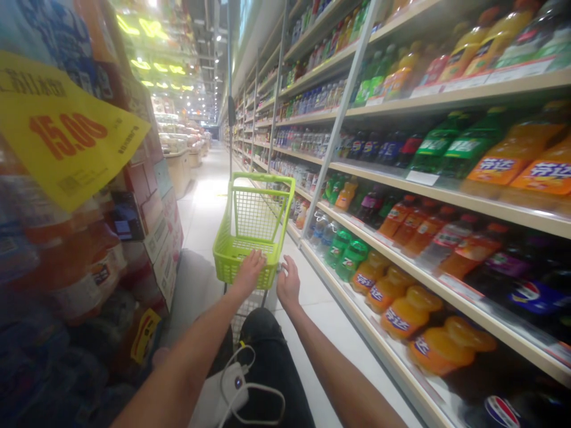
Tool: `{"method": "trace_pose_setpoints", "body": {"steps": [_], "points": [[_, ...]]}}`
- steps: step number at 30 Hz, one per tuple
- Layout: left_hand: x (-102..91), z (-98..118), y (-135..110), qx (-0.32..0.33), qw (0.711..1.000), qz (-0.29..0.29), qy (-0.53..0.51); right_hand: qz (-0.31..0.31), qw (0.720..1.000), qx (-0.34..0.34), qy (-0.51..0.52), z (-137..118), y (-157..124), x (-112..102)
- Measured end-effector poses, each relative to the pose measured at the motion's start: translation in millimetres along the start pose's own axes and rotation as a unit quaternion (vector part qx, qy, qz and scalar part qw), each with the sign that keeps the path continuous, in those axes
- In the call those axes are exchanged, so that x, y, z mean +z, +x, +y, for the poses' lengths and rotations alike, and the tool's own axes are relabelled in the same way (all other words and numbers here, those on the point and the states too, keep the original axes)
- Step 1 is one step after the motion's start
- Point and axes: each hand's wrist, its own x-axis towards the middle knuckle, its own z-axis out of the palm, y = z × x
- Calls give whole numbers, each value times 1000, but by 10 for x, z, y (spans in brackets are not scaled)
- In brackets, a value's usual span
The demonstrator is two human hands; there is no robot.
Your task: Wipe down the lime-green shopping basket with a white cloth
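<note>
A lime-green shopping cart (225, 261) with a mesh basket stands ahead of me in the aisle. Over the near edge of its basket is my left hand (251, 270), fingers reaching forward and slightly bent; I see nothing held in it. Whether it touches the cart I cannot tell. Just outside the basket's right near corner, my right hand (289, 282) is half curled, with a gap between thumb and fingers. A small greyish spot lies beside its thumb, too blurred to name. Below my arms, a white box-like device (222, 389) with a white cable (272, 389) rests by my dark-trousered leg (267, 362).
Drink shelves (383, 229) line the right side, with orange soda bottles (401, 315) and green bottles (352, 260) low down. Stacked cartons (156, 255) and a yellow price sign (66, 131) crowd close on the left. The pale tiled floor (196, 232) runs ahead between them.
</note>
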Motion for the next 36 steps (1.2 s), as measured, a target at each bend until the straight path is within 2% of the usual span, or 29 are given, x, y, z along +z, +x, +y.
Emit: {"method": "trace_pose_setpoints", "body": {"steps": [4, 6, 8, 14, 17, 19, 21, 24, 26, 28, 33, 36], "points": [[-176, -511, -204, -97, 995, 19, 27, 7, 1000, 6, 7, 35, -19, 5], [-207, -636, -246, -134, 990, 30, 40, 7, 1000, 8, 6, 41, -25, 16], [-179, -626, -237, -141, 989, 33, 37, 6, 1000, 8, 2, 26, -26, 35], [29, -193, -67, -88, 996, 21, 17, -17, 999, -27, -2, -94, -32, 104], [32, -120, -66, -55, 998, 13, 8, -24, 998, -45, -28, -141, -45, 128], [-30, -207, -124, -40, 999, 1, 3, -29, 997, -48, -54, -163, -49, 137], [-128, -384, -208, -49, 999, -4, 4, -39, 995, -48, -75, -178, -45, 139], [-260, -674, -305, -135, 990, 29, 17, -60, 993, -43, -92, -183, -32, 141], [-272, -750, -309, -175, 983, 57, 8, -72, 992, -33, -99, -181, -32, 154], [-204, -668, -260, -154, 986, 58, -16, -84, 990, -29, -106, -182, -46, 178], [37, -96, -61, -6, 999, 8, -38, -108, 984, -46, -134, -193, -77, 206], [11, -1, -44, 21, 999, -9, -36, -136, 976, -57, -159, -189, -51, 167]]}}
